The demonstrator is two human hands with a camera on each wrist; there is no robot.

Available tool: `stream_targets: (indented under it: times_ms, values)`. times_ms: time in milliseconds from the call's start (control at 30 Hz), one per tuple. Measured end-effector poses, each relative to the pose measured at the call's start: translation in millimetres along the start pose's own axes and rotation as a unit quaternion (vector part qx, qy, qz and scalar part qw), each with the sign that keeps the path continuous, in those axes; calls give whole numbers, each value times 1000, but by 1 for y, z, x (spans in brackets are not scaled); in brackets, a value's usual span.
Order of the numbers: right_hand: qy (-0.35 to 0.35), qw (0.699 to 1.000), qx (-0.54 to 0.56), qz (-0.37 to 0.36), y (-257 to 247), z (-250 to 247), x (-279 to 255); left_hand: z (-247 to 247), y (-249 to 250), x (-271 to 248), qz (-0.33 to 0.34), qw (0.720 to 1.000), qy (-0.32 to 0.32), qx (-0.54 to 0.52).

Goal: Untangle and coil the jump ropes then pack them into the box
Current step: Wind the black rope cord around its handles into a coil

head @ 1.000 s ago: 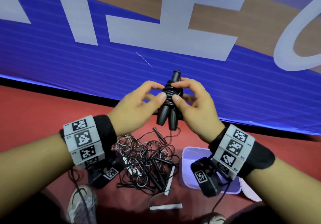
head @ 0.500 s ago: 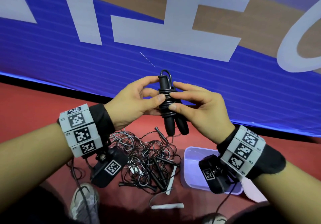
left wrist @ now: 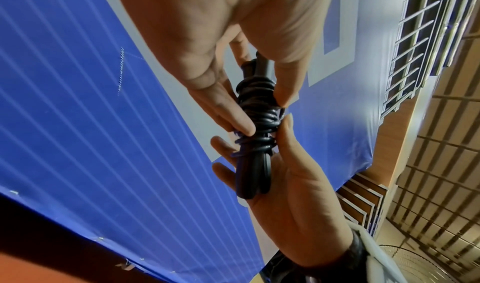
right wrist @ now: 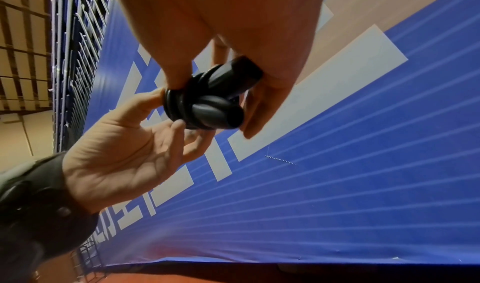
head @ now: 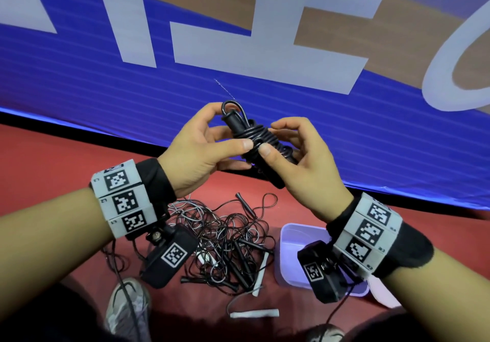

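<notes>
A black jump rope (head: 250, 136), its cord wound round its two handles, is held up in front of the blue banner. My left hand (head: 238, 140) pinches the coil between thumb and fingers from the left. My right hand (head: 270, 138) pinches it from the right, with the handle ends lying in its palm. The left wrist view shows the rope bundle (left wrist: 255, 164) between the left hand (left wrist: 259, 111) and the right hand (left wrist: 253, 135). In the right wrist view the handle butts (right wrist: 215, 111) face the camera. A tangle of ropes (head: 225, 240) lies on the red floor below, beside the lavender box (head: 291, 235).
A blue banner (head: 106, 76) with white lettering hangs close ahead. White strips (head: 254, 313) lie on the floor near the tangle. A grey shoe (head: 127, 304) shows at the bottom left. The wrist cameras hang under both wrists and hide parts of the tangle and the box.
The bundle has tipped from upright to slanting, its top going left and its handle ends going right into the right palm. Both hands have shifted their pinch on the coil.
</notes>
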State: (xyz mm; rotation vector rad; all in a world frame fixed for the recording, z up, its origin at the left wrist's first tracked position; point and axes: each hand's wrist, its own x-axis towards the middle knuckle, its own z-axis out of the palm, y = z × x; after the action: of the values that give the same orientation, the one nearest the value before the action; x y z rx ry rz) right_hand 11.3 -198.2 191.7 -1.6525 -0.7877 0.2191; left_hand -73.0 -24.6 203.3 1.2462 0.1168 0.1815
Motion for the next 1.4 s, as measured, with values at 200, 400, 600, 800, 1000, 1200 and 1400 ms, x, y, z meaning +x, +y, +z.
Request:
stream_targets:
  times_ms: [200,400,600,800,1000,1200,1400]
  values:
    - [-21,999,-31,-2,-8,-7,-3,2,-7,-1,17,999,26,39]
    - [17,1000,-1,15,-8,-5,0,7,-9,0,43,994,39,92]
    - [-12,998,-57,-28,-2,-3,3,7,-5,1,91,982,22,163]
    - [16,996,-75,-46,2,-1,6,4,-8,-2,178,936,77,294]
    - [50,982,-139,-117,4,1,0,-8,-9,0,234,859,58,451]
    - [78,970,-183,-143,2,4,-3,-7,-5,-2,226,891,38,391]
    - [44,977,-155,-143,2,2,-6,-2,-5,-7,226,906,71,352]
